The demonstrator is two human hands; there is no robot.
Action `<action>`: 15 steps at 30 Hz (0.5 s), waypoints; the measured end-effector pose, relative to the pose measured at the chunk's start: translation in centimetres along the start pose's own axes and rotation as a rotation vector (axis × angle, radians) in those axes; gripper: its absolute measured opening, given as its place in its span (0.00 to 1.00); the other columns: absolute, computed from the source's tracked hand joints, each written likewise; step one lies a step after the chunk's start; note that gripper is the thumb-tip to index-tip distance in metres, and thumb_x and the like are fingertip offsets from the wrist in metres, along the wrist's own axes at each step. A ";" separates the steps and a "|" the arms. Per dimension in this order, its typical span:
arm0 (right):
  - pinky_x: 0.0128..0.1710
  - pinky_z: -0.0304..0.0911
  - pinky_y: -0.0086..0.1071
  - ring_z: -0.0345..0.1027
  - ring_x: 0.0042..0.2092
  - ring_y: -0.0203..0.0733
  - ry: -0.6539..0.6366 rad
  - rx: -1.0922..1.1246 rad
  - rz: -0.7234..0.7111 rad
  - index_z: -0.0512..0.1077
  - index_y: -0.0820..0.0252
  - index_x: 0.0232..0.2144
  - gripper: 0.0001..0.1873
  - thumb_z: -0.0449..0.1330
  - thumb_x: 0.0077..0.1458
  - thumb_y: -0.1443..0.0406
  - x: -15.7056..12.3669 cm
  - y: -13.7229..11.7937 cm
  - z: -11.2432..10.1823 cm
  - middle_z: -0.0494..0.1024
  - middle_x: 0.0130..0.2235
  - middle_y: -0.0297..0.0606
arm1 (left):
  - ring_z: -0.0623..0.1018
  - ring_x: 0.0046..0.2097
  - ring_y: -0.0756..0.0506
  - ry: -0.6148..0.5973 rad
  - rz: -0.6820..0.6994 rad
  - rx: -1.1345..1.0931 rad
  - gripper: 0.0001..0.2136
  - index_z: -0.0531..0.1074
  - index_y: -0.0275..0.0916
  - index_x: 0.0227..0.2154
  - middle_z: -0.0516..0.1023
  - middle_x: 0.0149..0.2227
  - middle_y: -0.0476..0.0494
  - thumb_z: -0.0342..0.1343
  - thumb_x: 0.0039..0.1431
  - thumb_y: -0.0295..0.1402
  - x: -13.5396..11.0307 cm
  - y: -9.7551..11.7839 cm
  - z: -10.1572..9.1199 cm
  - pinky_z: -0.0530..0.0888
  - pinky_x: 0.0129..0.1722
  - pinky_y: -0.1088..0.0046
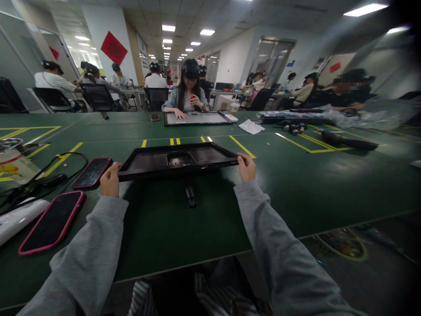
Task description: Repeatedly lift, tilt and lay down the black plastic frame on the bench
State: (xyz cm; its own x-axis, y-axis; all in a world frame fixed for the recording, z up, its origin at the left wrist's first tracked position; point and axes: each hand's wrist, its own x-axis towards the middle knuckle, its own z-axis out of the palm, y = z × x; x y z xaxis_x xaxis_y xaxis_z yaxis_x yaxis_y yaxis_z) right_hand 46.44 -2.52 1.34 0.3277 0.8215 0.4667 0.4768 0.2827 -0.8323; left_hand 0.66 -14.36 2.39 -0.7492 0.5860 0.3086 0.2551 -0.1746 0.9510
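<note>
My left hand [110,180] and my right hand [246,167] grip a black rectangular plastic cover [148,160] by its two short sides. It looks like the back shell of a screen, hollow side up, with a recessed square opening [180,159] near its middle. The shell is raised above the green table and tilted. Below its near edge a short dark cylindrical piece [190,196] shows; whether it is joined to the shell I cannot tell. Fingers of both hands are partly hidden behind the rim.
Two phones, one pink-edged [52,223] and one red-edged [92,172], lie left beside black cables [49,180] and a white object [23,218]. Across the green table [210,232], a co-worker handles a flat panel [200,118]. Crumpled paper [251,127] and a black tool [348,141] lie right.
</note>
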 end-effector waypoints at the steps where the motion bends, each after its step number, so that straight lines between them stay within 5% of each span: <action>1: 0.54 0.62 0.41 0.68 0.51 0.46 0.004 -0.001 0.003 0.72 0.63 0.46 0.22 0.50 0.57 0.56 -0.1 -0.1 0.0 0.76 0.48 0.47 | 0.75 0.50 0.43 -0.001 -0.003 -0.004 0.24 0.76 0.31 0.40 0.79 0.43 0.38 0.52 0.55 0.49 -0.2 0.3 0.0 0.68 0.56 0.65; 8: 0.54 0.61 0.41 0.68 0.51 0.46 0.021 -0.085 -0.030 0.73 0.61 0.43 0.20 0.49 0.58 0.56 -0.6 -1.1 0.0 0.76 0.47 0.46 | 0.74 0.53 0.41 -0.050 -0.034 -0.033 0.23 0.76 0.32 0.42 0.78 0.43 0.39 0.51 0.57 0.48 -1.0 1.7 0.3 0.68 0.57 0.63; 15: 0.56 0.59 0.47 0.68 0.50 0.48 0.085 0.084 -0.074 0.68 0.58 0.43 0.23 0.59 0.51 0.50 -0.2 0.0 0.7 0.74 0.47 0.45 | 0.74 0.52 0.41 -0.115 -0.050 -0.179 0.25 0.75 0.33 0.43 0.77 0.46 0.36 0.52 0.56 0.51 -0.1 0.1 0.0 0.70 0.55 0.63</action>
State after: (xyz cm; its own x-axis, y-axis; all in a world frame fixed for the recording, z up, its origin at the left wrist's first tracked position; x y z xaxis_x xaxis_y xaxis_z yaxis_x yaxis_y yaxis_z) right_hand 45.82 -2.33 1.07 0.3643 0.7529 0.5481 0.4335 0.3838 -0.8153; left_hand 0.77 -14.45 2.41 -0.6807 0.6824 0.2662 0.0989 -0.2744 0.9565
